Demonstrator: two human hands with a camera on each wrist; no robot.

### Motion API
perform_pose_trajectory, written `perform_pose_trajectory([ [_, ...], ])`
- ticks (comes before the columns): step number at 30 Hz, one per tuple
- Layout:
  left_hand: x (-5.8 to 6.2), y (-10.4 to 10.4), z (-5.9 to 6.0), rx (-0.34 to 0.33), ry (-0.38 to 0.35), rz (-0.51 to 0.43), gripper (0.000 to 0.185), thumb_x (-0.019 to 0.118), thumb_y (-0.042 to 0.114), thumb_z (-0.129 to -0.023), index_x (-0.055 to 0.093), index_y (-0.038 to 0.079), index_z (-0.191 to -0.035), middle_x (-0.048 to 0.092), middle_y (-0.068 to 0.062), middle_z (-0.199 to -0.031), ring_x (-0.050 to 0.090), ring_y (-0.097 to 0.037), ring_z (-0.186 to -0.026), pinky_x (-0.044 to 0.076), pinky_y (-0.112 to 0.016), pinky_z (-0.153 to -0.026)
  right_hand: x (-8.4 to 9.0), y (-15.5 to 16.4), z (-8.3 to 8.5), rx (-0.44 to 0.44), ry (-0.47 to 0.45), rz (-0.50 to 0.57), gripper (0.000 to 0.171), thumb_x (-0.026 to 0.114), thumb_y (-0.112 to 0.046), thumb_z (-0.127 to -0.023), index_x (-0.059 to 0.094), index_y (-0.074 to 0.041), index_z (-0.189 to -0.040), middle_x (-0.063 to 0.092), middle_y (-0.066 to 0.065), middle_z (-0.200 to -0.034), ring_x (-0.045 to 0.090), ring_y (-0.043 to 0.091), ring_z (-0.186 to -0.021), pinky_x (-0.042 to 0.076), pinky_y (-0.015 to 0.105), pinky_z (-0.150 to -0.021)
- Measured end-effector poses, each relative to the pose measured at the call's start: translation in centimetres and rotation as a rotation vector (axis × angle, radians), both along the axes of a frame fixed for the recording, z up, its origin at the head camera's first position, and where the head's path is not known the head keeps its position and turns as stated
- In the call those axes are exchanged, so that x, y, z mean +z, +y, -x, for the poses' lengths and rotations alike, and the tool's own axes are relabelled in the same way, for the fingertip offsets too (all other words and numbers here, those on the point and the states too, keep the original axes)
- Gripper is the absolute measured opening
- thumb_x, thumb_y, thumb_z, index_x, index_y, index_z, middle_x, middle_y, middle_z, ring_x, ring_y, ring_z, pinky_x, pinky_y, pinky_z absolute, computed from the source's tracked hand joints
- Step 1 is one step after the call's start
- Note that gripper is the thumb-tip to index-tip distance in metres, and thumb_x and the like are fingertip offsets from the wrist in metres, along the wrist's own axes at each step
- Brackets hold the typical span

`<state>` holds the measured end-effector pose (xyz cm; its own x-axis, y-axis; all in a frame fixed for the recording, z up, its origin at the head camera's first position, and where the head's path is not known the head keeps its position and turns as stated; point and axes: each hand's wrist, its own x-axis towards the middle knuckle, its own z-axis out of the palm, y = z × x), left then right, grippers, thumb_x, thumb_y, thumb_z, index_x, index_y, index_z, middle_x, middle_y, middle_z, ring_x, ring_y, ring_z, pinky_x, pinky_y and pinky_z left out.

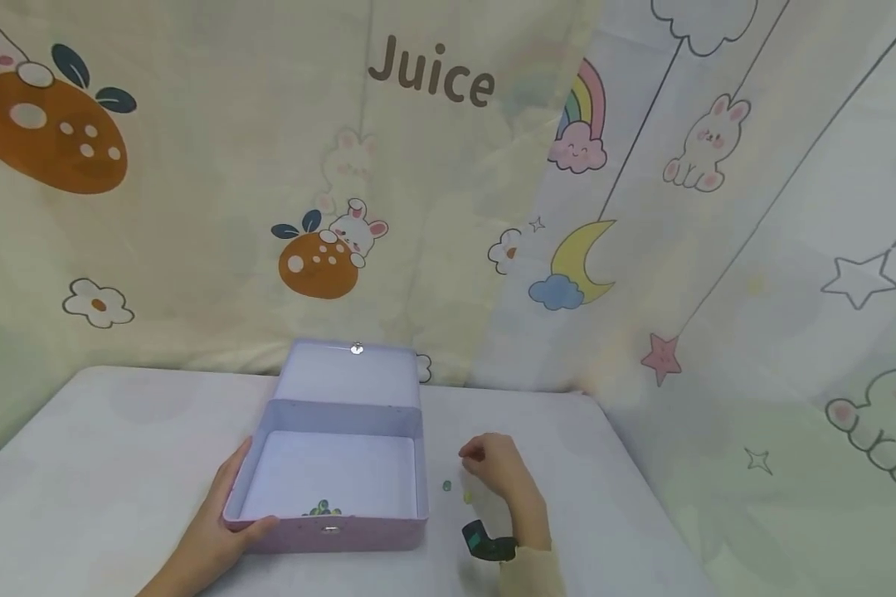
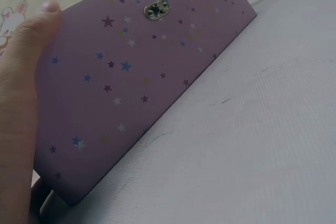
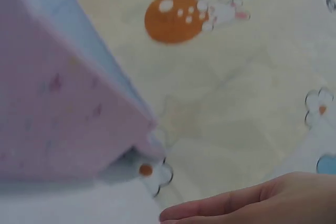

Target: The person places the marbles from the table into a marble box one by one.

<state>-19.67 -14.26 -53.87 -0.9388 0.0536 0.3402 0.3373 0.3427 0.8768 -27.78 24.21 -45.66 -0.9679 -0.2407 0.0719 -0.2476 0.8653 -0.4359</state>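
Note:
An open lilac box (image 1: pixel 347 531) with a star-printed front wall (image 2: pixel 136 82) stands on the table, its lid (image 1: pixel 349 375) tipped up behind it. Several small beads (image 1: pixel 323 508) lie inside by the front wall. My left hand (image 1: pixel 224 514) grips the box's front left corner, thumb (image 2: pixel 26 72) over the rim. My right hand (image 1: pixel 493 466) hovers just right of the box, fingertips drawn together towards it; whether they pinch anything is hidden. Two loose beads (image 1: pixel 446 486) lie on the table under that hand. The right wrist view shows a finger (image 3: pixel 247 205) near the blurred box side (image 3: pixel 52 108).
The white table (image 1: pixel 104 464) is backed closely by a cartoon-print curtain (image 1: pixel 433 207), which also hangs along the right side. A metal latch plate (image 2: pixel 156 10) sits on the box front. A dark wrist camera (image 1: pixel 485 541) is strapped to my right wrist.

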Motion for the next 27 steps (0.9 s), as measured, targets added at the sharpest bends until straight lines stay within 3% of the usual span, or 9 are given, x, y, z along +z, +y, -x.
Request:
perform_pose_trajectory([
  [4,-0.1,0.2,0.0,-0.005,-0.003,-0.001,0.105,0.076,0.016,-0.074,0.01,0.028,-0.153,0.013,-0.011,-0.157,0.007,0.007,-0.139,0.012,-0.078,-0.097,1.8,-1.5,-0.3,0.093,0.022,0.013,0.01,0.067,-0.009,-0.085,0.074,-0.007,-0.092,0.07,0.001,-0.088,0.064,0.014,-0.081,0.053,0.031,-0.074],
  [8,-0.4,0.3,0.1,-0.004,-0.027,0.014,0.105,0.076,0.018,-0.074,0.009,0.029,-0.153,0.013,-0.011,-0.157,0.007,0.002,-0.141,0.015,-0.078,-0.096,3.8,-3.7,0.4,0.218,0.0,-0.021,0.012,0.067,-0.007,-0.085,0.074,-0.005,-0.094,0.071,0.002,-0.089,0.065,0.013,-0.081,0.053,0.026,-0.072],
  [11,-0.4,0.0,0.2,0.013,-0.038,0.035,0.105,0.076,0.02,-0.074,0.009,0.028,-0.154,0.012,-0.012,-0.157,0.008,-0.011,-0.145,0.016,-0.078,-0.096,4.9,-5.8,1.6,0.294,-0.054,-0.069,0.013,0.066,-0.007,-0.086,0.075,-0.007,-0.095,0.071,0.0,-0.09,0.064,0.01,-0.081,0.052,0.022,-0.071],
  [15,0.1,-0.3,0.6,0.024,-0.054,0.047,0.105,0.076,0.022,-0.074,0.007,0.029,-0.154,0.01,-0.013,-0.158,0.007,-0.038,-0.144,0.015,-0.078,-0.096,5.5,-8.5,3.5,0.375,-0.123,-0.184,0.014,0.066,-0.01,-0.087,0.075,-0.01,-0.098,0.07,-0.004,-0.091,0.06,0.004,-0.08,0.05,0.017,-0.071],
  [18,0.4,-0.4,0.9,0.022,-0.055,0.042,0.105,0.076,0.022,-0.075,0.007,0.03,-0.153,0.01,-0.013,-0.158,0.009,-0.048,-0.141,0.014,-0.078,-0.096,5.4,-10.1,4.6,0.456,-0.131,-0.274,0.014,0.067,-0.01,-0.087,0.075,-0.01,-0.098,0.07,-0.005,-0.09,0.059,0.002,-0.08,0.049,0.015,-0.073],
  [20,0.3,-0.4,0.9,0.021,-0.046,0.035,0.106,0.076,0.02,-0.073,0.007,0.031,-0.153,0.011,-0.013,-0.158,0.011,-0.044,-0.142,0.015,-0.078,-0.096,5.2,-10.9,5.1,0.507,-0.136,-0.317,0.013,0.067,-0.01,-0.087,0.076,-0.011,-0.097,0.071,-0.006,-0.09,0.058,0.002,-0.08,0.048,0.014,-0.074],
  [23,0.0,-0.4,0.8,0.023,-0.024,0.031,0.106,0.077,0.018,-0.072,0.009,0.029,-0.153,0.013,-0.01,-0.158,0.01,-0.022,-0.146,0.016,-0.077,-0.098,4.8,-11.8,5.6,0.558,-0.145,-0.36,0.013,0.067,-0.01,-0.086,0.077,-0.013,-0.094,0.071,-0.007,-0.09,0.058,0.0,-0.08,0.047,0.013,-0.075],
  [27,-0.3,-0.1,0.5,0.009,-0.007,0.015,0.106,0.077,0.018,-0.072,0.011,0.026,-0.154,0.013,-0.009,-0.158,0.008,0.004,-0.14,0.013,-0.077,-0.099,3.7,-12.4,6.1,0.562,-0.171,-0.417,0.012,0.069,-0.012,-0.086,0.077,-0.018,-0.092,0.07,-0.01,-0.09,0.057,-0.001,-0.081,0.047,0.013,-0.076],
])
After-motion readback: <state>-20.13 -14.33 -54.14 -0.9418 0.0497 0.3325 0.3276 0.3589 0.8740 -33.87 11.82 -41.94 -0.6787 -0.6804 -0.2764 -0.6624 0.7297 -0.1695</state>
